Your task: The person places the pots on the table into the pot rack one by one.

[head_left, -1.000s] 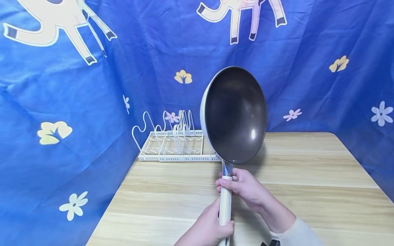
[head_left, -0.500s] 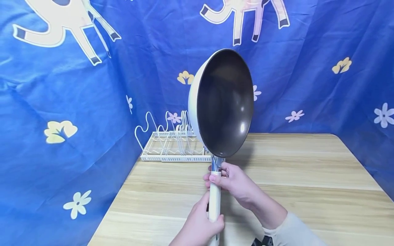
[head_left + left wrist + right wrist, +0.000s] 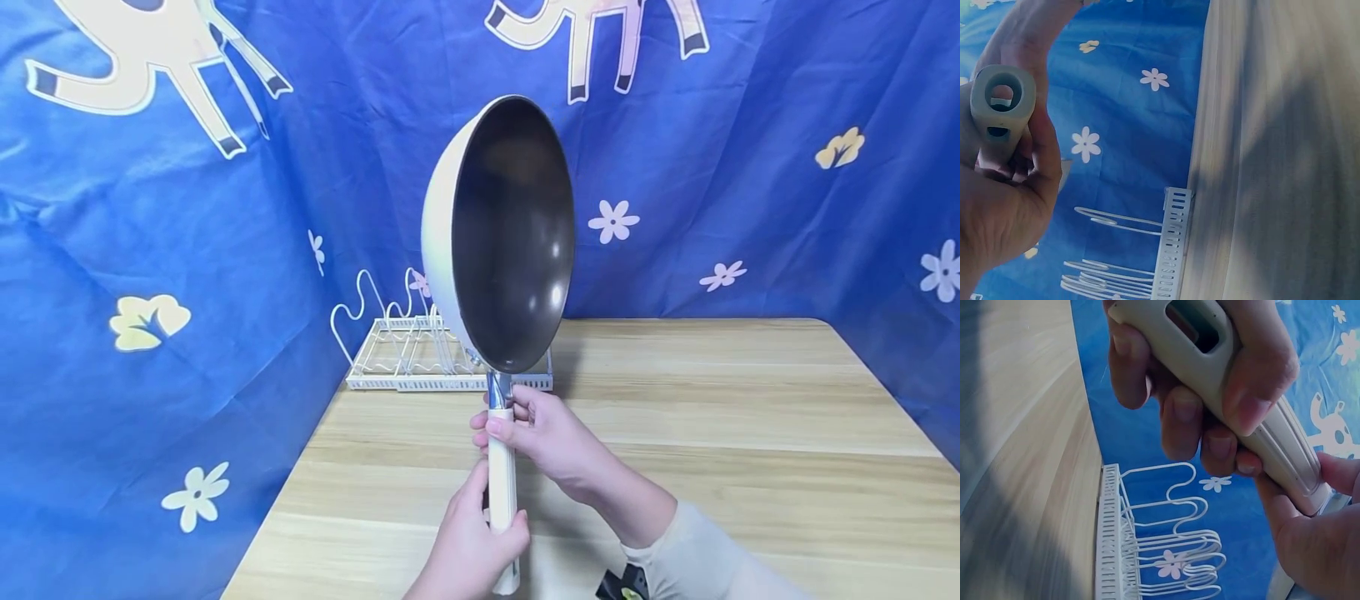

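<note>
Pan (image 3: pixel 498 237) upright, both hands gripping handle (image 3: pixel 502 475), markings seemingly none

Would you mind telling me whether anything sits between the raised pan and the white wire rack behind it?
Nothing visible does: the cream, dark-lined pan, held by both hands, hangs before the white wire rack over bare wooden table.

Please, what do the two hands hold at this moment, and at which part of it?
Both hold one pan by its cream handle: the right hand grips the upper end near the metal neck, the left hand the lower end.
</note>
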